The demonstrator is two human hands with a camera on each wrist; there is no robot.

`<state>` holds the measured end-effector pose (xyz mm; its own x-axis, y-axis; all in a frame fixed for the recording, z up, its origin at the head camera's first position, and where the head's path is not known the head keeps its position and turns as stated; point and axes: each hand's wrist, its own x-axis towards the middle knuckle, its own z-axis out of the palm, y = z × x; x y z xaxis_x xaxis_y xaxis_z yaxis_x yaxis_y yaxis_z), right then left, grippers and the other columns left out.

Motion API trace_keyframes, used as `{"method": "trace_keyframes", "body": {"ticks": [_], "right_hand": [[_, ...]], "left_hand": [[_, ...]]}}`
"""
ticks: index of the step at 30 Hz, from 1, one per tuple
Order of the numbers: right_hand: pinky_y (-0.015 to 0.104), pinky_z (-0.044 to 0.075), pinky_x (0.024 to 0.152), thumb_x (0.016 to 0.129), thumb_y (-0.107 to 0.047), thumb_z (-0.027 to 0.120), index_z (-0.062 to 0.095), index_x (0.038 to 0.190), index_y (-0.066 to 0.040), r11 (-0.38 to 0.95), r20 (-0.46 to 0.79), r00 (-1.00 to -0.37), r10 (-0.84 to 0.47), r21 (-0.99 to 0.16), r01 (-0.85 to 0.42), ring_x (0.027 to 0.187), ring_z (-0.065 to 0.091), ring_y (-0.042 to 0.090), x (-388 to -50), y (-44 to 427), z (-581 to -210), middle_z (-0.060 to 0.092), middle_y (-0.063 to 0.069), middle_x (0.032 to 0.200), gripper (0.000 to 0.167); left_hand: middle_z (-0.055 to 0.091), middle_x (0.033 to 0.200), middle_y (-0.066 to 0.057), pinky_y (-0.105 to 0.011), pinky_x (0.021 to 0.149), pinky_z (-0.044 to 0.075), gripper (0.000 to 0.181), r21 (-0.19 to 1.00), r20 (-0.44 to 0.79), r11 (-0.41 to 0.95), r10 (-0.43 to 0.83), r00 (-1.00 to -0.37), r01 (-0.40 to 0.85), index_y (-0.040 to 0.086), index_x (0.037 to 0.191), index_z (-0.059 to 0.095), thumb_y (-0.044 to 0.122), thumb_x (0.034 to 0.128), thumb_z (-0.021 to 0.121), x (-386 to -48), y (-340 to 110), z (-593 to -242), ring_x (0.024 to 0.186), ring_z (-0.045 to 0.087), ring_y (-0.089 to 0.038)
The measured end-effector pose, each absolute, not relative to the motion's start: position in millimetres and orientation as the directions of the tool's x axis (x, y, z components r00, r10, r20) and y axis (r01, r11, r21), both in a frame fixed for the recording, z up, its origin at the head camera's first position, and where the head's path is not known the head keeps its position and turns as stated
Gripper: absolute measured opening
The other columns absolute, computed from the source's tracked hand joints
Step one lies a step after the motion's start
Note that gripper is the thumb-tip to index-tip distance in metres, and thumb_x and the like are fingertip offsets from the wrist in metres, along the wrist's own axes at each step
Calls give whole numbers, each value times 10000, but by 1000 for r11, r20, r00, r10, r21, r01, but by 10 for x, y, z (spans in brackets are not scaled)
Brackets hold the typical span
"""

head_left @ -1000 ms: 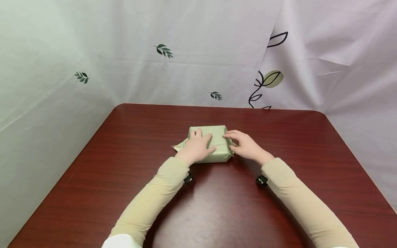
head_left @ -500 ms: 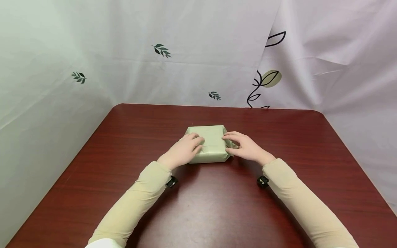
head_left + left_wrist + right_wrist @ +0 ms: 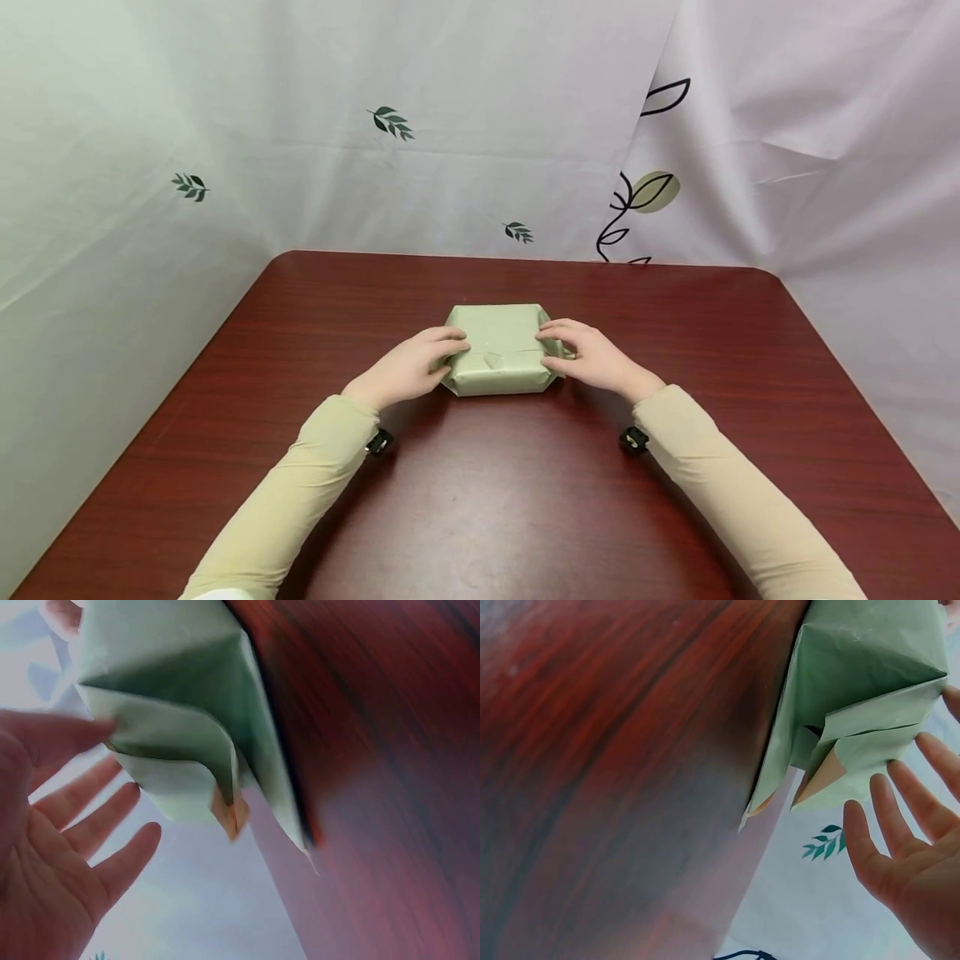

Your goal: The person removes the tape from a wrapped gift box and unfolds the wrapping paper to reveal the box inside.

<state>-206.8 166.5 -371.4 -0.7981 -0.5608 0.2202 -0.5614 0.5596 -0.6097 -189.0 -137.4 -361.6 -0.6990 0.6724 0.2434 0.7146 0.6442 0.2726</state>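
Observation:
A box-shaped package (image 3: 501, 329) wrapped in light green paper lies on the table. My left hand (image 3: 408, 365) is at its left end, with the fingertips touching the top edge and the fingers nearly straight. At the opposite end my right hand (image 3: 597, 358) touches the top edge and side with relaxed, spread fingers. Folded paper flaps (image 3: 176, 742) stick out loosely at the left end, their tan inside showing at the tip. Similar open flaps (image 3: 877, 716) jut from the right end. A small clear strip (image 3: 492, 361) shows near the package's front seam.
The dark red wooden table (image 3: 480, 500) reaches out on all sides of the package. White curtains (image 3: 450, 167) with leaf prints hang behind and beside it. A small black device (image 3: 634, 439) sits at the right wrist.
My left hand has slid off the package's top to the left end, uncovering the top and front seam. My right hand has stayed at the right end almost still.

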Motion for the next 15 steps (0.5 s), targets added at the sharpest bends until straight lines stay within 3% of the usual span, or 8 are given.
{"method": "trace_keyframes", "body": {"ticks": [6, 15], "right_hand": [[414, 479, 807, 847, -148, 696, 640, 1155, -9, 568, 260, -780, -569, -561, -602, 1045, 561, 274, -2063, 1660, -3712, 582, 160, 1235, 342], [400, 479, 838, 869, -163, 668, 641, 1155, -19, 595, 251, -780, -573, -528, -606, 1115, 549, 279, -2062, 1639, -3727, 576, 152, 1245, 321]], "left_hand": [[582, 1241, -150, -395, 996, 433, 384, 241, 291, 636, 674, -680, 733, 5, 1190, 630, -14, 811, 686, -1916, -1412, -3655, 1186, 526, -292], [641, 1145, -120, -348, 925, 487, 261, 227, 392, 611, 655, -645, 758, 3, 1083, 690, -61, 834, 647, -1979, -1444, -3692, 1089, 604, -255]]}}
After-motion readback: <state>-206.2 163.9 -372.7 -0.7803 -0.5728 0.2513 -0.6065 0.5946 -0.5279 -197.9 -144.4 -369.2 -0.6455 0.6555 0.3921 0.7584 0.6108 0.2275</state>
